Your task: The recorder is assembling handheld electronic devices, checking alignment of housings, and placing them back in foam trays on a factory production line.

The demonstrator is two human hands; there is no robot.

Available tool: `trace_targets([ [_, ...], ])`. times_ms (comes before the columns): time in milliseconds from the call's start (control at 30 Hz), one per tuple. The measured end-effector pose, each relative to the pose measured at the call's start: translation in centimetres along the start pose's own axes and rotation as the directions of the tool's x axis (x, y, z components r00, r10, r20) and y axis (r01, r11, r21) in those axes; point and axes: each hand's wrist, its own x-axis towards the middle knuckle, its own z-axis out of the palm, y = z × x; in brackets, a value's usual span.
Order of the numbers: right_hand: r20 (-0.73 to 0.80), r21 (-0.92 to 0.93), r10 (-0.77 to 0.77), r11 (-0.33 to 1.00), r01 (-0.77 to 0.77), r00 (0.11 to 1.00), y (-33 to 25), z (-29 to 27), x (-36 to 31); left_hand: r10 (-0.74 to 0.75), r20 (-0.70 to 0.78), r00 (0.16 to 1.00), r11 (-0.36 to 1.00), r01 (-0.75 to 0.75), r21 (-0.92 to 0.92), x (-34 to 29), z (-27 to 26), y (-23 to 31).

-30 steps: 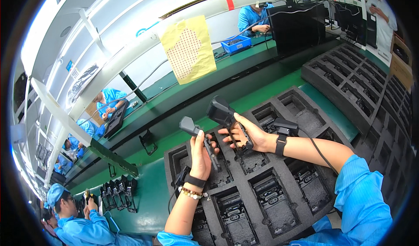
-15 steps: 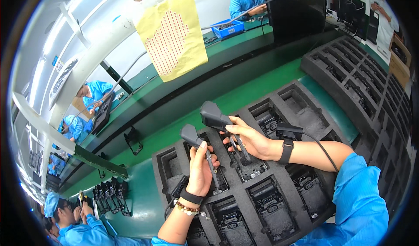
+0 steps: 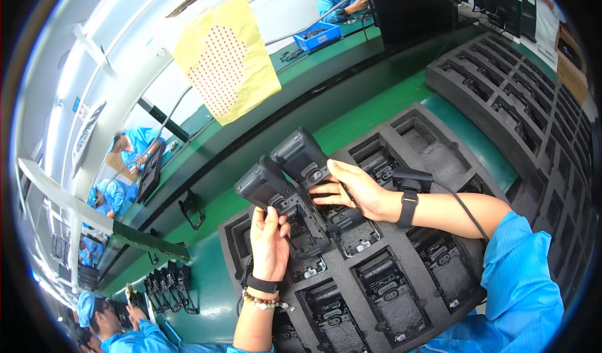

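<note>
My left hand [image 3: 269, 245] pinches the edge of a black plastic device housing [image 3: 263, 184], which has a thick head and a thinner, frame-like lower part. A second black housing [image 3: 300, 155] of the same kind is in my right hand [image 3: 359, 190], thumb along its edge and some fingers stretched beneath it. Both stand tilted side by side, almost touching, their broad slotted faces turned toward me. Below them lies a dark grey foam tray [image 3: 342, 265]. Similar black housings, such as one near the front [image 3: 390, 290], sit in its pockets.
A larger foam tray [image 3: 495, 93] with black parts stands at the far right. Several black frames [image 3: 169, 287] line the green bench at left. A yellow sheet with red dots [image 3: 222, 64] hangs ahead, near a blue bin [image 3: 318, 36]. People in blue work across the benches.
Both housings have turned from edge-on to showing their broad faces. My left hand has moved slightly left and the right-hand housing has come closer to it. The whole view has shifted a little.
</note>
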Motion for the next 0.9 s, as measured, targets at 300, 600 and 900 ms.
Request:
trace_targets([
  [300, 0.004, 0.029, -0.046, 0.999, 0.046, 0.999, -0.8, 0.2, 0.1, 0.010, -0.067, 0.998, 0.997, -0.015, -0.070, 1.1, -2.4, -1.0],
  [600, 0.032, 0.018, 0.036, 0.999, -0.036, 0.999, -0.4, 0.0, -0.1, 0.001, -0.034, 0.999, 0.996, -0.004, -0.089, 0.7, -1.4, -0.9],
  [900, -0.009, 0.034, 0.070, 0.997, -0.069, 0.998, -0.3, -0.4, 0.0, -0.036, 0.075, 0.997, 0.997, 0.041, -0.065, 0.5, -0.7, -0.8],
])
